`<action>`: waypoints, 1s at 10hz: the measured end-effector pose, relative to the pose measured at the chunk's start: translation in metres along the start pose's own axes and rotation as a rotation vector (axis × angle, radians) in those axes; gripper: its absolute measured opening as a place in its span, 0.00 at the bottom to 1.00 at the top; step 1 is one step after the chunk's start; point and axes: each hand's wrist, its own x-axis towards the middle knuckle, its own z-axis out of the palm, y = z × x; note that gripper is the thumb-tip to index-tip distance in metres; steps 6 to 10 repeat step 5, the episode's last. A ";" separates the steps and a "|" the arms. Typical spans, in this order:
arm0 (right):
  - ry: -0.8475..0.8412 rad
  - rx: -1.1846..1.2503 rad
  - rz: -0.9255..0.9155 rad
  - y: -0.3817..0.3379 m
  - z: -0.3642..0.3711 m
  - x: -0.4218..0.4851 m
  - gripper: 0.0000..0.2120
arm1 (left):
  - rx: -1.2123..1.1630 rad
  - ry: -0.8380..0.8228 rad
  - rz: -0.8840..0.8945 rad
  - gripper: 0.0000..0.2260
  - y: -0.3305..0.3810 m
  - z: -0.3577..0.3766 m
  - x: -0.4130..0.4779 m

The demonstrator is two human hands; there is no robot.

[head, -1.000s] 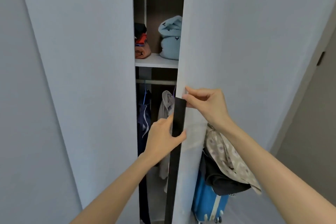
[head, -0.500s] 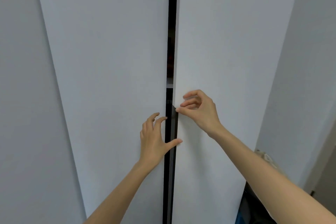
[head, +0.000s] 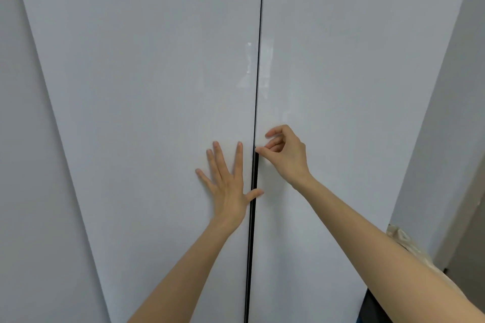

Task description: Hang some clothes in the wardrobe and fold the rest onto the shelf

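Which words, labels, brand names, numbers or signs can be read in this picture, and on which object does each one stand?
None: no readable text shows anywhere in this view.
The left wardrobe door and the right wardrobe door are plain white, with only glare near the dark seam.
The patterned cloth at the right edge shows a print, no letters.
The left hand and right hand carry no writing.
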 end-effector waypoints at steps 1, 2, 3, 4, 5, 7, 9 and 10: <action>0.014 -0.001 0.001 0.003 0.004 0.006 0.15 | 0.047 -0.015 -0.025 0.58 0.000 0.003 0.007; -0.017 0.005 0.000 0.004 0.004 0.004 0.15 | 0.064 -0.040 -0.037 0.58 0.000 0.002 0.008; -0.099 0.037 0.017 0.002 0.001 -0.001 0.16 | 0.044 -0.081 -0.028 0.55 -0.001 -0.006 0.008; -0.190 0.063 0.097 -0.001 -0.006 -0.014 0.18 | -0.042 -0.128 0.030 0.48 -0.001 -0.025 -0.004; -0.174 0.116 0.212 -0.006 -0.017 -0.024 0.17 | -0.268 -0.148 0.059 0.41 -0.003 -0.052 -0.011; -0.174 0.116 0.212 -0.006 -0.017 -0.024 0.17 | -0.268 -0.148 0.059 0.41 -0.003 -0.052 -0.011; -0.174 0.116 0.212 -0.006 -0.017 -0.024 0.17 | -0.268 -0.148 0.059 0.41 -0.003 -0.052 -0.011; -0.174 0.116 0.212 -0.006 -0.017 -0.024 0.17 | -0.268 -0.148 0.059 0.41 -0.003 -0.052 -0.011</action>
